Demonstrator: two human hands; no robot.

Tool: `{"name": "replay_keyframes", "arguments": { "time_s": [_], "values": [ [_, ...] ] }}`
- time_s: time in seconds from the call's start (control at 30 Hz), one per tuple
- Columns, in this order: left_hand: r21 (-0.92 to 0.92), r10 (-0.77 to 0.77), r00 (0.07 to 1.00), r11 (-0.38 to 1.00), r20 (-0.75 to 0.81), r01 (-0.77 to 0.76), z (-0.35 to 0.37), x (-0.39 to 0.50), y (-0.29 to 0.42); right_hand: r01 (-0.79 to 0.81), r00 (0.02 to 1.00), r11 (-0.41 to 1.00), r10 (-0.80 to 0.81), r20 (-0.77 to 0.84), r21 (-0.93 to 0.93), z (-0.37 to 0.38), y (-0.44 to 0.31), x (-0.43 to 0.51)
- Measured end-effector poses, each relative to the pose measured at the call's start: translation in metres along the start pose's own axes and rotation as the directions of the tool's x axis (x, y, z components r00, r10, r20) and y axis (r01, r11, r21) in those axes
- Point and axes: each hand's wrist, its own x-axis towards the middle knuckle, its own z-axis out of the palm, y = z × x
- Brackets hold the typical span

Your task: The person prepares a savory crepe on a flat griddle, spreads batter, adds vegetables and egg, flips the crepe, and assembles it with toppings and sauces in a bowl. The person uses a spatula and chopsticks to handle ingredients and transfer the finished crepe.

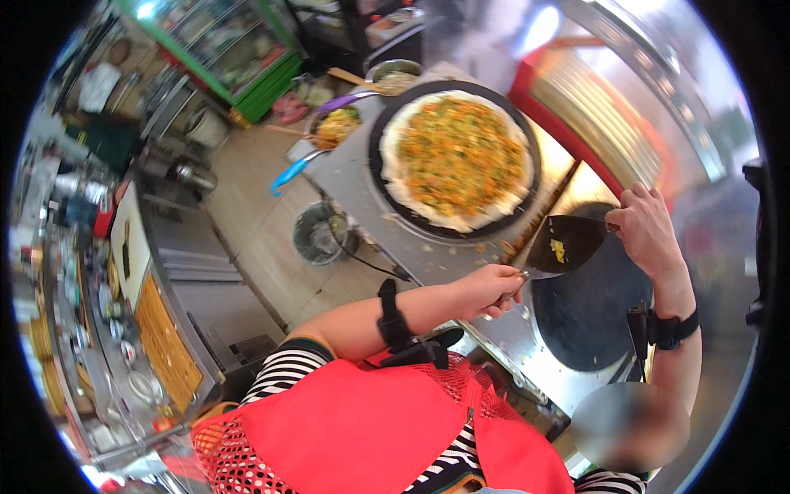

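My left hand (494, 291) is closed round the metal handle of a wide, dark, fan-shaped spatula (571, 238) with yellow food bits on its blade. At the blade's far edge, my right hand (645, 228) has its fingertips closed on the rim, beside a red-framed box. Beyond my hands, a round black griddle (376, 163) carries a pale flatbread (390, 148) spread with a chopped orange, green and yellow filling (460, 157). Below the spatula and partly hidden by it lies a second, bare round griddle (592, 315).
A red-framed box (598, 117) stands behind the griddles. Left of the flatbread are a bowl of yellow food (338, 126), a blue-handled utensil (290, 176) and a metal bowl (395, 71). A bin (321, 233) stands on the floor. A wooden board (165, 343) lies on the left counter.
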Motion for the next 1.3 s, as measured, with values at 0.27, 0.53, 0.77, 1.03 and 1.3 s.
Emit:
{"name": "replay_keyframes", "arguments": {
  "time_s": [0.27, 0.53, 0.77, 1.03, 1.3],
  "values": [
    [-0.141, 0.246, 0.859, 0.930, -0.448, -0.339, -0.154, -0.175, 0.084, 0.364, 0.863, 0.902, -0.420, -0.282, -0.231, -0.045, -0.149, 0.269],
    [-0.425, 0.134, 0.786, 0.780, -0.603, -0.459, -0.306, -0.188, 0.158, 0.352, 0.866, 0.856, -0.452, -0.215, -0.380, -0.031, -0.273, 0.414],
    [-0.348, 0.339, 0.887, 0.828, -0.313, -0.439, -0.339, -0.183, 0.141, 0.286, 0.927, 0.916, -0.339, -0.162, -0.281, -0.003, -0.300, 0.424],
    [-0.152, 0.344, 0.782, 0.864, -0.519, -0.480, -0.266, -0.217, 0.110, 0.012, 0.540, 0.788, 0.513, -0.667, 0.615, 0.001, -0.194, 0.193],
    [0.314, 0.352, 0.936, 0.888, 0.004, -0.335, -0.072, -0.074, 0.079, -0.075, -0.377, -0.259, 0.901, 0.213, 0.963, 0.105, -0.135, -0.239]
  ]
}}
